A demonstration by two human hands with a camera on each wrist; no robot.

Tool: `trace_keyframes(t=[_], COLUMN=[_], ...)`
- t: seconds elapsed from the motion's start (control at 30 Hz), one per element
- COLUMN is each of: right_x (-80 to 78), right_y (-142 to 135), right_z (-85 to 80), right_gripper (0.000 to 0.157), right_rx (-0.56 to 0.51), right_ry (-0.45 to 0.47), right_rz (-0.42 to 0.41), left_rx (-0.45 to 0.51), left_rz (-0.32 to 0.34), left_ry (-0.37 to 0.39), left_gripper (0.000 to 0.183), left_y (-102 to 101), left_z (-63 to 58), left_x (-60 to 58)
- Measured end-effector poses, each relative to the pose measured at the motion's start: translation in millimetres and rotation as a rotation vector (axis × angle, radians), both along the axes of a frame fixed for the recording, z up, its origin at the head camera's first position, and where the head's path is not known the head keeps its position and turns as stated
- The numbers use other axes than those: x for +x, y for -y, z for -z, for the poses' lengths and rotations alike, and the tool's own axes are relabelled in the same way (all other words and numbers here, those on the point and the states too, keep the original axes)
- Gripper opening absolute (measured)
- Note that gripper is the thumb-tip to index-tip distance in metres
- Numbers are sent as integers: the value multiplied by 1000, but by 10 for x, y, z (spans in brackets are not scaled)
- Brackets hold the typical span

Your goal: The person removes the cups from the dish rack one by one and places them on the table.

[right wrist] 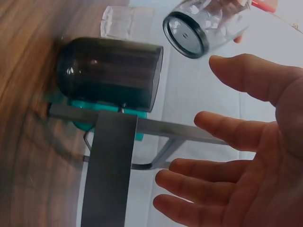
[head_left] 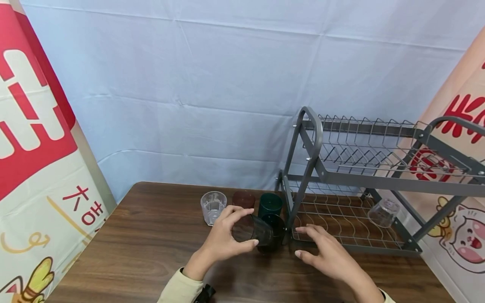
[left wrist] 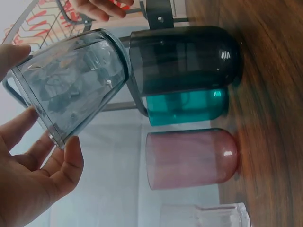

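Observation:
My left hand (head_left: 221, 237) grips a smoky grey glass (left wrist: 71, 82) near its rim, thumb on one side and fingers on the other. The glass is tilted above the table, its base pointing toward the rack. Behind it stand a dark grey tumbler (left wrist: 184, 61), a teal tumbler (head_left: 270, 204), a reddish tumbler (left wrist: 191, 158) and a clear glass (head_left: 213, 207). My right hand (head_left: 327, 254) hovers in front of the rack's near left corner, fingers spread and holding nothing. In the right wrist view, the base of the held glass (right wrist: 208, 28) is just beyond the right thumb.
A two-tier grey dish rack (head_left: 379, 181) stands at the right of the wooden table (head_left: 151, 252). One clear glass (head_left: 383, 213) leans at the right end of its lower tier. A pale cloth (head_left: 189, 92) hangs behind, with printed banners (head_left: 45, 168) at both sides.

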State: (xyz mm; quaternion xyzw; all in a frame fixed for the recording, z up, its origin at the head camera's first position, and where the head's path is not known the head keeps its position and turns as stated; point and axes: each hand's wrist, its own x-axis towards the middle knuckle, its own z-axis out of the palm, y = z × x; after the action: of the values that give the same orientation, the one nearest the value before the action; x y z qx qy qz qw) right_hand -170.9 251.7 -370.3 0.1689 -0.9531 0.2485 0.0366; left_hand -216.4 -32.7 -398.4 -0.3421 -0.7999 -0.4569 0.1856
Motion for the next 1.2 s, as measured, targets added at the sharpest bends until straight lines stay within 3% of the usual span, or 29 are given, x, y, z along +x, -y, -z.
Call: trace_keyframes(t=[0.53,0.83,1.2], right_x=[-129,-224,-330], right_y=[-204,-311,-455], right_z=[-89,-82,-139], right_gripper=[50,51,56], right_rx=[132,172,221], right_ry=[16,40,90], right_rz=[68,87,112], left_rx=[-124,-151,-281], left_rz=[-83,-131,-195], left_ry=[-1,-41,3], left_gripper=[65,66,63], left_y=[52,102,80], left_z=[34,42,85], left_x=[-67,-122,-218])
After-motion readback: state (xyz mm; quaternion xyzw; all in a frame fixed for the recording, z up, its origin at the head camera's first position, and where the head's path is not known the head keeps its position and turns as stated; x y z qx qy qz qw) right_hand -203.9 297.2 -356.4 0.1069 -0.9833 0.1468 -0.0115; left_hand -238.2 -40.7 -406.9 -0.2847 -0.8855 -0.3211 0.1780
